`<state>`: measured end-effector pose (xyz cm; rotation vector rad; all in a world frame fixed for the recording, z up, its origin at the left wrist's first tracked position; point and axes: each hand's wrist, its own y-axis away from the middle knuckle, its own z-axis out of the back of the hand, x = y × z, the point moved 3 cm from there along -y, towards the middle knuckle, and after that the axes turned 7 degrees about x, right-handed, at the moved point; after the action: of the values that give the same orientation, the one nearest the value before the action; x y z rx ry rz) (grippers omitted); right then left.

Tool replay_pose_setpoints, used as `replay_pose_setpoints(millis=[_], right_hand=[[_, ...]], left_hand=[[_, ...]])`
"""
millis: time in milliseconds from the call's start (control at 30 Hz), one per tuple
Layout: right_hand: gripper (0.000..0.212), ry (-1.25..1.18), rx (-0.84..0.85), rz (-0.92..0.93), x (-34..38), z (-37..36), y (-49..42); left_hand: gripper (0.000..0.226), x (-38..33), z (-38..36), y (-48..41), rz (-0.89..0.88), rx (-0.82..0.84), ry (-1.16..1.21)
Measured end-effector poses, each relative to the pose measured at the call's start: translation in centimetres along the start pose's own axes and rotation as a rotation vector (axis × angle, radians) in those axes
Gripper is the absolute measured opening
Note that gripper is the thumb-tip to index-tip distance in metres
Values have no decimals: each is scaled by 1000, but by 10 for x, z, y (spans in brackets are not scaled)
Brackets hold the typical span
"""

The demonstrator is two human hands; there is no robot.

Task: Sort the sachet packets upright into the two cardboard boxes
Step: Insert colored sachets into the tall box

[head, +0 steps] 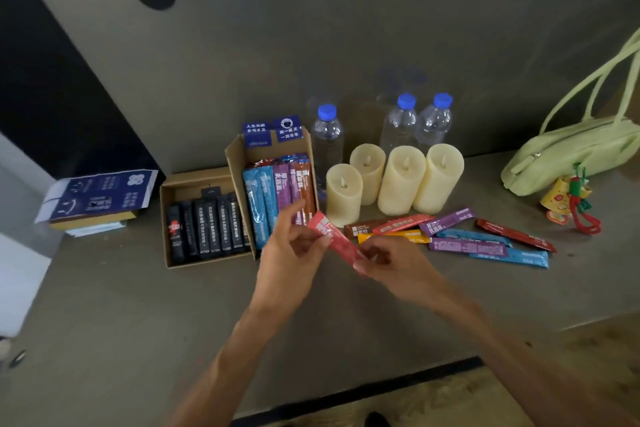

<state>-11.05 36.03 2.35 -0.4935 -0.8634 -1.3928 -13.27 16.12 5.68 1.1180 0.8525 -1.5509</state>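
A red sachet [337, 239] is held tilted in the air between both grips, above the worktop [121, 305]. Its upper end is pinched by the left grip [294, 250] between thumb and fingers, and its lower end is pinched by the right grip [384, 263].

Just beyond the left grip a taller cardboard box [235, 163] is seen, in which coloured sachets [273, 194] in blue, purple and brown are stood upright. To the left of that grip, touching the taller box, a lower cardboard box [194, 180] is placed, with black sachets [207, 229] packed side by side in it.

To the right of the right grip and slightly beyond it, loose sachets [467, 239] in red, purple, blue, orange and brown are scattered flat on the worktop. Beyond these, four cream candles [401, 180] are grouped, with three blue-capped bottles [327, 139] behind them. Far to the right a pale green handbag [568, 156] is laid. Far to the left of the left grip a blue printed carton [100, 194] is stacked on papers.
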Motion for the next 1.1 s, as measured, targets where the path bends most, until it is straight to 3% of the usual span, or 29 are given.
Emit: replay_pose_setpoints(millis=[133,267,400,500,600,900,1100], right_hand=[[6,-168,-56,115,31,-20,-15],[7,-233,-41,123,43,-31,-29],[10,-199,-100,-10,32,-29,-41],[12,-124,-156,-74,27,-25,-56],[13,-91,-105,-76,28,-30,-70],[14,-115,-104,-70,26,-33,-76],[15,-113,-98,-39,26,-32,-75]], left_hand=[[10,12,11,-1,57,-85,42],[8,19,23,-10,67,-130,5],[2,16,37,-31,96,-175,-119],[7,13,40,-55,98,-181,-285],[8,11,34,-76,108,-163,-374],[17,25,19,-84,92,-181,-408],[40,26,16,-74,-98,-153,-653]])
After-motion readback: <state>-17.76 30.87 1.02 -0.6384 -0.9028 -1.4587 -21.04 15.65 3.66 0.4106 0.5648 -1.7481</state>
